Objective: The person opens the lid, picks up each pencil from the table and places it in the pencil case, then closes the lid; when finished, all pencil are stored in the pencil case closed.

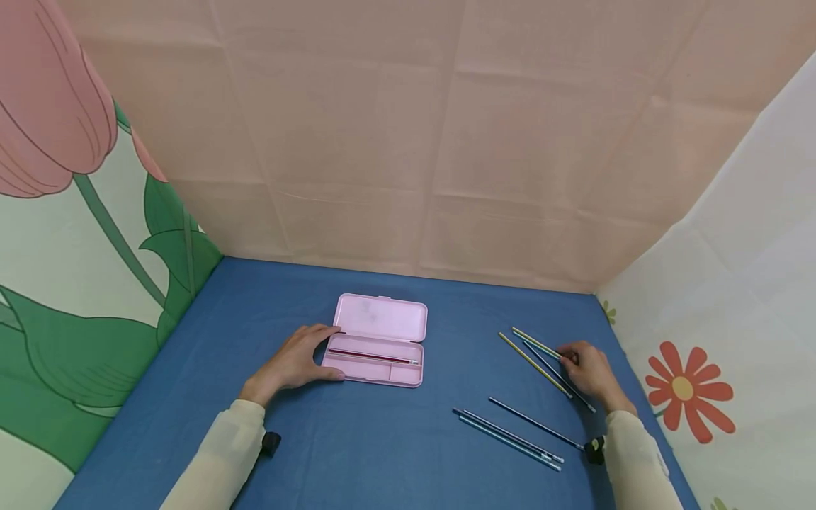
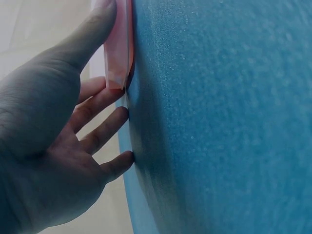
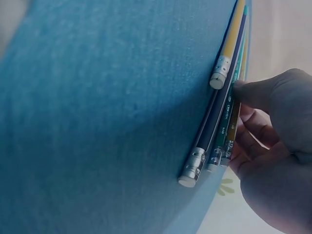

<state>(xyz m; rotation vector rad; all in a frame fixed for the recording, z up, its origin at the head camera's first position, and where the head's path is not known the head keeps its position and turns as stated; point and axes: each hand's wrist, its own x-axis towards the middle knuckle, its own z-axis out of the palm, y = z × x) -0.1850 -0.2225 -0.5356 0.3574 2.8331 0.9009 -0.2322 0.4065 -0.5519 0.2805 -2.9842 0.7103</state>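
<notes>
A pink pencil case (image 1: 381,319) lies with its lid raised, and a dark red pencil (image 1: 372,355) rests inside its base. My left hand (image 1: 298,358) holds the case's left end, the thumb at the front edge and the index finger near the hinge. In the left wrist view the other fingers (image 2: 105,130) spread out beyond the case's corner. Over on the right, my right hand (image 1: 589,368) pinches a green pencil (image 3: 226,119) and a yellow pencil (image 1: 530,336) near their eraser ends. Another yellow pencil (image 1: 534,363) and a dark blue pencil (image 3: 209,126) lie beside them.
Closer to the front, a single dark pencil (image 1: 535,423) lies apart from a small group of blue pencils (image 1: 510,439). Blue cloth (image 1: 382,446) covers the table. A beige backdrop (image 1: 408,142) rises behind, with flower-printed sheets at both sides.
</notes>
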